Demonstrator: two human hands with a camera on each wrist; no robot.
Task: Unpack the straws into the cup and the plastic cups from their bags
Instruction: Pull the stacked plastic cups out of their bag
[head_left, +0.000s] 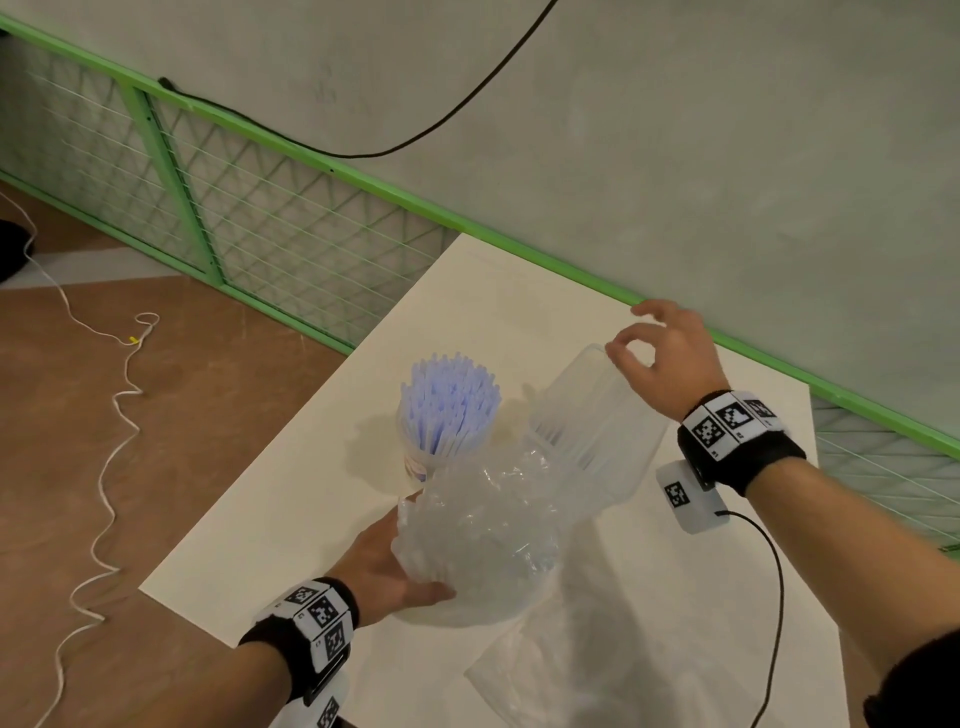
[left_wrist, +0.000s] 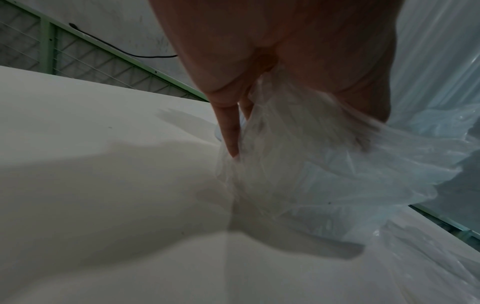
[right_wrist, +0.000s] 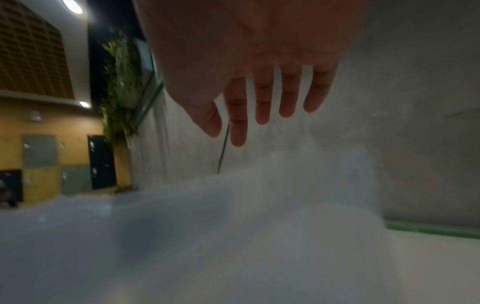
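Grey wall and green mesh fencing (head_left: 291, 228) back a white table (head_left: 311, 499) over brown floor, where straws (head_left: 448, 405) fill a cup (head_left: 415, 465), the left hand (head_left: 387, 569) grips a bag (head_left: 483, 540) of stacked plastic cups (head_left: 592, 421), and the right hand (head_left: 665, 353) hovers, grip loose and empty.

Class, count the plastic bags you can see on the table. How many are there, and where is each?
2. One crumpled bag, round the cup stack, is gripped by the left hand. One flat bag lies at the table's near edge. Others may be hidden.
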